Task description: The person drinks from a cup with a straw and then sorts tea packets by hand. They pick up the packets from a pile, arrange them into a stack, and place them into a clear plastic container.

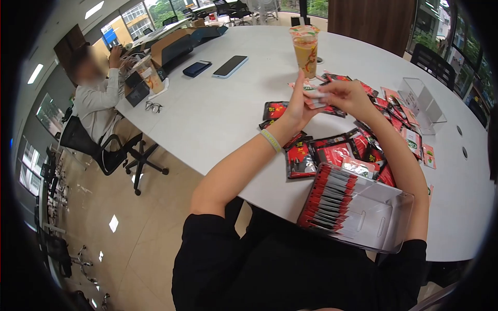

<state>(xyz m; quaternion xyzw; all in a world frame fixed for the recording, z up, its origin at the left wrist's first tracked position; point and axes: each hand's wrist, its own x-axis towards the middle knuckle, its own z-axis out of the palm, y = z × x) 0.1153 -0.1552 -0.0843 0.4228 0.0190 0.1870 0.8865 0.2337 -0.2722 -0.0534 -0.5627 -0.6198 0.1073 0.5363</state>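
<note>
Small pink-and-white packets are held between my two hands over the middle of the table. My left hand, with a pale wristband below it, is closed around them from the left, thumb pointing up. From the right, the fingers of my right hand pinch the packets' edge. Below and around both hands lie several loose red-and-black packets. A clear plastic box at the table's near edge holds a row of red-and-black packets standing on edge along its left side.
A drink cup stands just beyond my hands. At the right is another clear box. Toward the left lie a phone, a dark wallet-like item and glasses. A person sits at the left edge near a second cup.
</note>
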